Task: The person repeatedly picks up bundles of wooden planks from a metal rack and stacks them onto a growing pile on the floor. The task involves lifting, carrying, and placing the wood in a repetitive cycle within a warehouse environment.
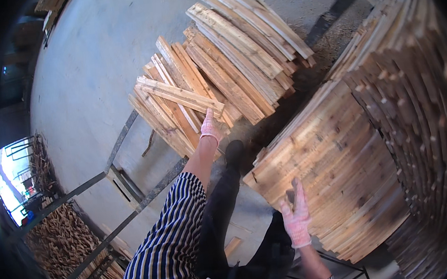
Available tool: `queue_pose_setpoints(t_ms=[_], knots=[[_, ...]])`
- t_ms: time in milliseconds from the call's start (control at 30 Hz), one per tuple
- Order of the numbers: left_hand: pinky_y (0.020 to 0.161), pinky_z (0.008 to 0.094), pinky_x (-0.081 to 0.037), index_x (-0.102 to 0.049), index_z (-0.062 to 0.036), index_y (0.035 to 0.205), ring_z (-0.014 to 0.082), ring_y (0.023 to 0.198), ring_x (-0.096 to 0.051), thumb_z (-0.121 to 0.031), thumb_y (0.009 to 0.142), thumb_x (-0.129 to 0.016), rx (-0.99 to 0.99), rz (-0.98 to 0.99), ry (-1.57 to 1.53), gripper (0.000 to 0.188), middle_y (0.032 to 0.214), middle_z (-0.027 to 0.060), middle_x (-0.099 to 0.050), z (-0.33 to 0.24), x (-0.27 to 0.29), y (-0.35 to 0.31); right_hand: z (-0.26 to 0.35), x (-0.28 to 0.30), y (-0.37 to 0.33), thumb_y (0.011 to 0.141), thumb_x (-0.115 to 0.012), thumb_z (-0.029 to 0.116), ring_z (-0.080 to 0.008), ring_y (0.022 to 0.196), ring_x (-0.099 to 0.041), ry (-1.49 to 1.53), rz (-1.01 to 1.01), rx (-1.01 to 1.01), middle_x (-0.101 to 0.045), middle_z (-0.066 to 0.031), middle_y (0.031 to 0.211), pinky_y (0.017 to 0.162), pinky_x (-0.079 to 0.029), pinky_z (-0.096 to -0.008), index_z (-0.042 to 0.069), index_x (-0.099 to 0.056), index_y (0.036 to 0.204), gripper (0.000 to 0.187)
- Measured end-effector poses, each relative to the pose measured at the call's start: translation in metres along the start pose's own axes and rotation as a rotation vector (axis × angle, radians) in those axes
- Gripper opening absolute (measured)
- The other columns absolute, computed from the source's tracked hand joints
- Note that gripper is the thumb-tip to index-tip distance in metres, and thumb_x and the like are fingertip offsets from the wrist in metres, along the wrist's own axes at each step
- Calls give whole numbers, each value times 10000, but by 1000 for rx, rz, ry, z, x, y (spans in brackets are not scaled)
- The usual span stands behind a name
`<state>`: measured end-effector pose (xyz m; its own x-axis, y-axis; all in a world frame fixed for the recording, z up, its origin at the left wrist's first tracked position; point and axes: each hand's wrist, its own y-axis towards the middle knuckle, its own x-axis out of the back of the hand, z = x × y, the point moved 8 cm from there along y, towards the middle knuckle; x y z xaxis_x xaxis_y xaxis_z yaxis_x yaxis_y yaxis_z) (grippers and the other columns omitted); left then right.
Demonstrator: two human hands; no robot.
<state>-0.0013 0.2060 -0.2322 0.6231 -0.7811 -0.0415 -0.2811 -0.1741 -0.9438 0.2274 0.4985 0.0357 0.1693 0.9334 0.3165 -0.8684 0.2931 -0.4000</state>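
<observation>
Planks (239, 48), left fingers (210, 118) touching, rack (158, 188) apparently beneath

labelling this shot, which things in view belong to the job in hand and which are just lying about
Likely in the job:
left hand, at the end of the slanting plank
right hand, open by the stacked boards
board pile under that plank

Seemingly lying about:
wood offcut on the floor
wood heap, far left

Left arm (200, 160) stretched forward, left hand (211, 128) ahead, right hand (297, 222) lower, fingers (299, 192) spread
</observation>
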Motion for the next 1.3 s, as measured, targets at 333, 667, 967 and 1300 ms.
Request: queue_pose_setpoints(t_ms=[333, 667, 967, 1300], knots=[[924, 361, -561, -531, -71, 1369, 204, 1103, -647, -245, 925, -771, -177, 363, 179, 534, 1210, 84, -675, -34, 13, -76, 125, -227, 246, 833, -739, 506, -392, 1413, -443, -707, 522, 70, -396, -228, 1554, 1127, -414, -460, 174, -241, 1606, 978], [1163, 428, -399, -272, 59, 1550, 371, 1396, -472, -430, 768, -870, -727, -126, 1114, 1100, 1518, 287, -448, -134, 7, -58, 45, -204, 262, 750, -892, 289, -242, 1018, -675, 183, 598, -603, -646, -186, 1272, 860, -564, -329, -28, -151, 1606, 1175], [992, 484, -541, -320, 10, 1498, 366, 1225, -614, -373, 829, -801, -330, -338, 1349, 908, 1376, 236, -560, -184, -35, 51, 36, -169, 225, 757, -893, 182, -233, 987, -687, 183, 651, -597, -657, -199, 1196, 849, -576, -330, 58, -114, 1635, 1181], [1077, 329, -474, -452, -26, 1475, 243, 1349, -494, -241, 1035, -622, -661, 513, 832, 518, 1321, 170, -608, -69, -17, -258, 69, -255, 219, 838, -846, 308, -264, 1277, -550, 504, 772, -672, -591, -192, 1382, 1053, -466, -346, 13, -229, 1603, 1026]])
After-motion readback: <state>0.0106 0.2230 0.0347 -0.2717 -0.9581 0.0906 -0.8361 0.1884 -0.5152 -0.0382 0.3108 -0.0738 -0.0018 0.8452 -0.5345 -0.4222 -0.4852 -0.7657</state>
